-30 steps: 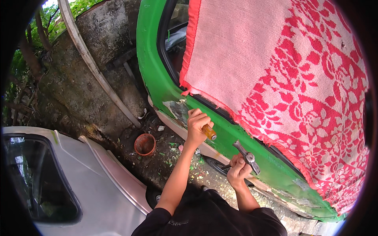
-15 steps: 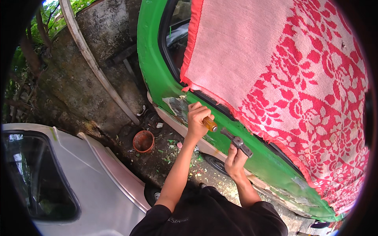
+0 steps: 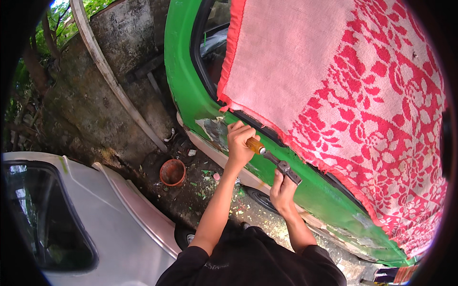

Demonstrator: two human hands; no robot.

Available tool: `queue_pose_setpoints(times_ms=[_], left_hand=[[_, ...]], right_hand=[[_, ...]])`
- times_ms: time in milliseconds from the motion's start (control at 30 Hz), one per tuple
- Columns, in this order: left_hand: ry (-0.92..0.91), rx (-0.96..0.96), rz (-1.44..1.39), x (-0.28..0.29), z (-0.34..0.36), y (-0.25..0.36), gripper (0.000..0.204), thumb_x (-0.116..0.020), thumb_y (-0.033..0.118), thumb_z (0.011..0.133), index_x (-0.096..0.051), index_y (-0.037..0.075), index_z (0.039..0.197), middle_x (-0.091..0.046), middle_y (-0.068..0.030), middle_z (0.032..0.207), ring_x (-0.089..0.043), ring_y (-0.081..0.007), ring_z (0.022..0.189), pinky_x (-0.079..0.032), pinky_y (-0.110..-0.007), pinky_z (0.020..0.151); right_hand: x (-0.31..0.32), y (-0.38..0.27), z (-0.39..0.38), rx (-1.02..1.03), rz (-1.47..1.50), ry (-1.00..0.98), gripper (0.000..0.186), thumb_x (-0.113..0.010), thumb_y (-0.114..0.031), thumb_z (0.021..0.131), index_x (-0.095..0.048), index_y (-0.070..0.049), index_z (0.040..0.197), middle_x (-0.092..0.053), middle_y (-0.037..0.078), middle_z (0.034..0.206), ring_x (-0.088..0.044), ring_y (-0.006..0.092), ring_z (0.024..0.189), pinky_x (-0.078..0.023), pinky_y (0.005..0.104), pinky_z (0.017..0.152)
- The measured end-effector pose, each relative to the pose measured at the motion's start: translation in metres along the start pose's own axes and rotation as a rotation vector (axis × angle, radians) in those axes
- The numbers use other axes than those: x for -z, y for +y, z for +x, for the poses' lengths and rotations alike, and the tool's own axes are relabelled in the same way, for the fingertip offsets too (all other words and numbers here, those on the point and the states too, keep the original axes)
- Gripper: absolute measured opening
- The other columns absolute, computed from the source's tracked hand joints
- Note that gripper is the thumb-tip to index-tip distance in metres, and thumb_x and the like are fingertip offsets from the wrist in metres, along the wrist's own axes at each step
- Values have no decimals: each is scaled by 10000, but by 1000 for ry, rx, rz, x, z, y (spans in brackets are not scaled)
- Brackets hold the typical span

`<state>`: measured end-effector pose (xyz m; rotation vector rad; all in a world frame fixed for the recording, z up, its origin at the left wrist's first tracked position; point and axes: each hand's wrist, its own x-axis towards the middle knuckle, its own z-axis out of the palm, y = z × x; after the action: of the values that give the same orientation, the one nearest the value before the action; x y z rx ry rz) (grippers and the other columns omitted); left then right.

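One green car (image 3: 185, 76), its side panel patched with bare spots, stood beyond both hands. One red-and-pink floral cloth (image 3: 286, 62) draped its upper part. One left hand (image 3: 238, 143), near a bare patch, gripped an amber tool handle (image 3: 255, 145). One right hand (image 3: 282, 192), lower and rightward, gripped a hammer (image 3: 285, 168). The hammer's head lay above the right fist, narrow end at the handle's capped butt; contact could not be told.

Head-worn fisheye view, facing down; left hand (image 3: 240, 144) and right hand (image 3: 283, 190) near
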<state>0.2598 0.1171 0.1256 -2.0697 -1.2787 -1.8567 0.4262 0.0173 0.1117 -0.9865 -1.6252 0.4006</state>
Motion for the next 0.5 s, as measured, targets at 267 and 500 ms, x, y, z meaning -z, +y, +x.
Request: queue_pose_setpoints(times_ms=[267, 500], left_hand=[[14, -19, 15, -3, 1, -2, 338, -687, -24, 613, -355, 33, 604, -373, -72, 570, -422, -265, 618, -345, -367, 701], [-27, 8, 3, 2, 3, 3, 335, -707, -2, 627, -376, 48, 611, -388, -65, 584, -437, -271, 637, -347, -376, 720]], right_hand=[[4, 13, -6, -97, 133, 65, 178, -469, -150, 1023, -510, -21, 909, -458, 7, 661, -412, 108, 534, -321, 291, 486], [-4, 3, -4, -128, 236, 225, 240, -471, -188, 1033, -533, 7, 908, -465, 14, 641, -430, 103, 574, -331, 281, 509]])
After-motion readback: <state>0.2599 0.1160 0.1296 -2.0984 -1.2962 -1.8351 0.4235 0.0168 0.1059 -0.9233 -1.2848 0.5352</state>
